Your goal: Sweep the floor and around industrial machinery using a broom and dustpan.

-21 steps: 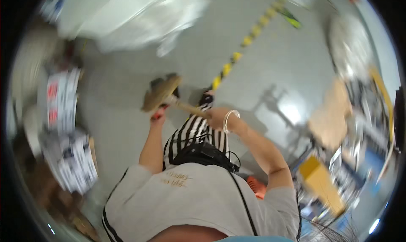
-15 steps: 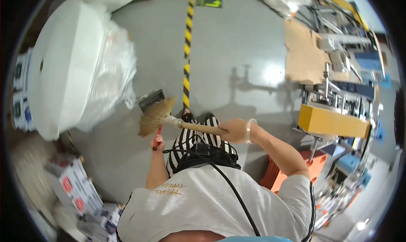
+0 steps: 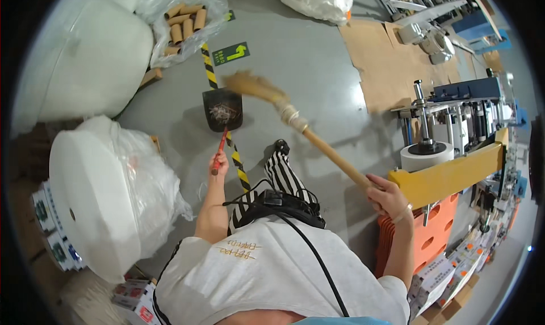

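My left hand (image 3: 219,164) is closed around the red handle of a black dustpan (image 3: 208,110), held out ahead of me. A tangle of pale, stringy debris (image 3: 225,112) lies in its pan. Out to the right, my right hand (image 3: 389,198) grips the wooden handle of a straw broom (image 3: 335,154). The handle slants up and to the left, and the broom's bristles (image 3: 252,85), slightly blurred, are at the dustpan's far right corner. Whether the bristles touch the pan or the floor I cannot tell.
A machine with a yellow beam (image 3: 448,180) stands at right, above orange plastic pallets (image 3: 437,228). Large white rolls (image 3: 91,194) in plastic wrap are at left. A bag of cardboard tubes (image 3: 187,24) lies at the far left. Black-and-yellow tape (image 3: 237,166) runs along the grey floor (image 3: 301,69).
My right hand has moved right and the broom has swung out ahead, away from my legs. The dustpan is further forward, its inside now showing. The whole scene has shifted as I moved.
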The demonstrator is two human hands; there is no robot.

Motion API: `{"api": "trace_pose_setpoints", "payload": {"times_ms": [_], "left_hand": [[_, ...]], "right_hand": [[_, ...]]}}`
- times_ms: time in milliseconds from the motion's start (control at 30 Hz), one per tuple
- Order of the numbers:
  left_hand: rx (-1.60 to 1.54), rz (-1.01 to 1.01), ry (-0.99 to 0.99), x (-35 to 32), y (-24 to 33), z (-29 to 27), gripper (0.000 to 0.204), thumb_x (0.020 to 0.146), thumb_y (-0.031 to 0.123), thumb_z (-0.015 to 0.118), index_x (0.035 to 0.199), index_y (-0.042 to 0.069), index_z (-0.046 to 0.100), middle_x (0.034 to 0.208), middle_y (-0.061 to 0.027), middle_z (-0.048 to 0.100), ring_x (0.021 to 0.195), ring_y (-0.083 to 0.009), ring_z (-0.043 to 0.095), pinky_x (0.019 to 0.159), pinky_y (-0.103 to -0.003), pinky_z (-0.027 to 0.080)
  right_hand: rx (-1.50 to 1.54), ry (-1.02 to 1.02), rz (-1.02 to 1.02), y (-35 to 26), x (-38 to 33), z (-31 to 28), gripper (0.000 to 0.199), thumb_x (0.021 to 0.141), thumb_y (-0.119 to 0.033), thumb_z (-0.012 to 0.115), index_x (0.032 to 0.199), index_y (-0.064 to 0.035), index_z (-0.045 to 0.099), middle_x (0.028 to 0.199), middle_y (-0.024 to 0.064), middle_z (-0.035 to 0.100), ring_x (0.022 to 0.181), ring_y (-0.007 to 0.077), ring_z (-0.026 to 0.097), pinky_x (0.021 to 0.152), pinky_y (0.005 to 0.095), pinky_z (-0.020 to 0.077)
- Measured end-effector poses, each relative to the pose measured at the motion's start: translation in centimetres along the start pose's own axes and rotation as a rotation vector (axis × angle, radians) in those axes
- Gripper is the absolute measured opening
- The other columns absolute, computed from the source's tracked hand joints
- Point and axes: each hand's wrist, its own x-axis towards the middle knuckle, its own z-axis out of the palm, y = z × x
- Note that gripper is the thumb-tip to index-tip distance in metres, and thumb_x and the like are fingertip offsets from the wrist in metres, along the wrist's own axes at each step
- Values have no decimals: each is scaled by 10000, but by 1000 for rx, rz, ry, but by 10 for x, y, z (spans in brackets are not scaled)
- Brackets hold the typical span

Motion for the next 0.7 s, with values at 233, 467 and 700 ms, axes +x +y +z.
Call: {"api": "trace_pose_setpoints", "payload": {"times_ms": [233, 467, 700], "left_hand": [[87, -362, 83, 165, 31, 99, 96, 775, 40, 384, 796, -48, 415, 646, -49, 428, 474, -103, 405, 399, -210, 374], [395, -347, 474, 328, 1, 218, 118, 765, 37, 432, 830, -58, 404, 654, -62, 429, 465, -107, 412, 402, -204, 400], [524, -480, 693, 497, -7, 261, 137, 787, 56, 440, 834, -68, 408, 700, -84, 466, 474, -111, 460, 415, -189, 428]], "right_hand": [[-56, 245, -199, -71, 182, -21, 272, 701, -178, 491, 922, -37, 564, 567, 10, 488, 449, 94, 452, 393, 249, 369], [204, 444, -53, -171, 358, -45, 201, 720, -144, 466, 850, -23, 560, 570, 47, 498, 463, 142, 470, 436, 287, 392], [111, 643, 134, -302, 549, -45, 262, 727, -141, 463, 924, 1, 561, 729, 129, 591, 648, 230, 589, 551, 331, 449]]}}
